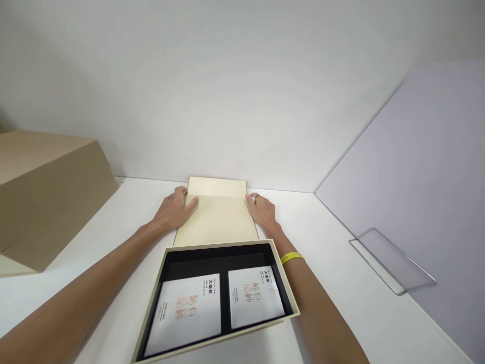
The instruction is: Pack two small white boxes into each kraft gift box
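A cream gift box [163, 275] with a black inside stands in front of me, its long hinged lid [217, 220] folded back flat toward the wall. In the box lie two silver-white tea packs, a left pack [172, 328] and a right pack [242, 316], printed with orange and black characters. My left hand [174, 208] grips the lid's left edge near its far fold, thumb on top and fingers curled at the side. On the opposite edge, my right hand [263, 210] pinches the lid near the same fold; its fingertips are partly hidden.
A large tan carton [64, 207] stands on the white table [140, 194] at the left. White wall [227, 101] rises right behind the lid. At the right, a thin metal wire frame [394, 260] lies against a pale panel [428, 167].
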`<state>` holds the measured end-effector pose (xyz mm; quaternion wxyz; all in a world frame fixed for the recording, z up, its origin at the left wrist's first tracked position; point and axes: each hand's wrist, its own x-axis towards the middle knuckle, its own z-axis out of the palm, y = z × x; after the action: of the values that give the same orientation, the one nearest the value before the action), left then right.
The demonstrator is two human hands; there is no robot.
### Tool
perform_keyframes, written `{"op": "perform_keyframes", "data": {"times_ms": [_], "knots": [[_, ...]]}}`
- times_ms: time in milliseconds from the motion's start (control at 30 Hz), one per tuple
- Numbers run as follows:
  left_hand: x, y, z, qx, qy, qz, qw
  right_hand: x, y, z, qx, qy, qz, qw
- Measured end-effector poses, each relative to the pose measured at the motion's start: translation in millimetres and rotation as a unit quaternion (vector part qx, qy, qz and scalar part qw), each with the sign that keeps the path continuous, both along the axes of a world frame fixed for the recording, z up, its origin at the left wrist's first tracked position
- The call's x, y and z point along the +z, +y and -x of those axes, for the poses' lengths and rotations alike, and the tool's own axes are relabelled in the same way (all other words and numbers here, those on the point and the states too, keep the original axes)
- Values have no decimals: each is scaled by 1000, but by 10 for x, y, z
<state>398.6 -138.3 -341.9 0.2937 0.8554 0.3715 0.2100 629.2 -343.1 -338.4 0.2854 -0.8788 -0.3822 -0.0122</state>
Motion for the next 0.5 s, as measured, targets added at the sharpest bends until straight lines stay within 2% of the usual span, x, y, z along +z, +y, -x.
{"op": "perform_keyframes", "data": {"times_ms": [233,500], "knots": [[64,-40,81,5,-34,54,998,-76,2,-107,4,6,-73,997],[82,-47,84,32,-71,98,992,-137,-15,-119,56,8,-50,997]]}}
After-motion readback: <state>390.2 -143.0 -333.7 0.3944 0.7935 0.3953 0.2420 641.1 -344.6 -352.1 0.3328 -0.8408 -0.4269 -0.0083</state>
